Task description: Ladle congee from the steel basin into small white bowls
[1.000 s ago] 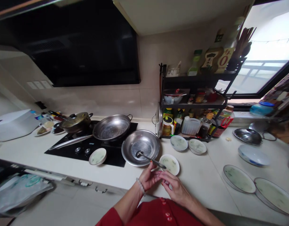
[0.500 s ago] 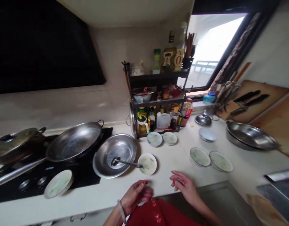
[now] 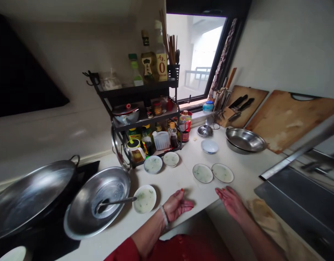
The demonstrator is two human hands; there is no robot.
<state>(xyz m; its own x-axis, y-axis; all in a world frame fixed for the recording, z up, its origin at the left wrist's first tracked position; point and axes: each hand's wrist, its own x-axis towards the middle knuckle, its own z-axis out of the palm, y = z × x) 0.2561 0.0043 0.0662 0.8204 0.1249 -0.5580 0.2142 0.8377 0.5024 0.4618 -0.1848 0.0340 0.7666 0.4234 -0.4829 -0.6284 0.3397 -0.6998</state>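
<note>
My left hand [image 3: 180, 206] is open above the counter's front edge, palm turned up, holding nothing; a beaded bracelet circles its wrist. My right hand [image 3: 231, 202], also open and bare, hovers just in front of two dark-rimmed bowls of pale soup, the left one [image 3: 202, 173] and the right one [image 3: 222, 173]. Left of my left hand stands a white bowl of soup [image 3: 145, 199] with green bits. A ladle [image 3: 115, 202] rests in a large steel basin [image 3: 82, 210], its handle end reaching the white bowl's rim.
Two more soup bowls, one [image 3: 153, 165] and another [image 3: 171, 159], stand before a black spice rack [image 3: 142, 87]. A pale blue bowl [image 3: 209, 146], a steel pan [image 3: 245, 140] and cutting boards [image 3: 294, 121] are at the back right. A wok [image 3: 36, 192] sits left on the stove.
The view has swung to the right. Both my hands have moved rightward and forward, toward the two dark-rimmed bowls, and both remain free of any object.
</note>
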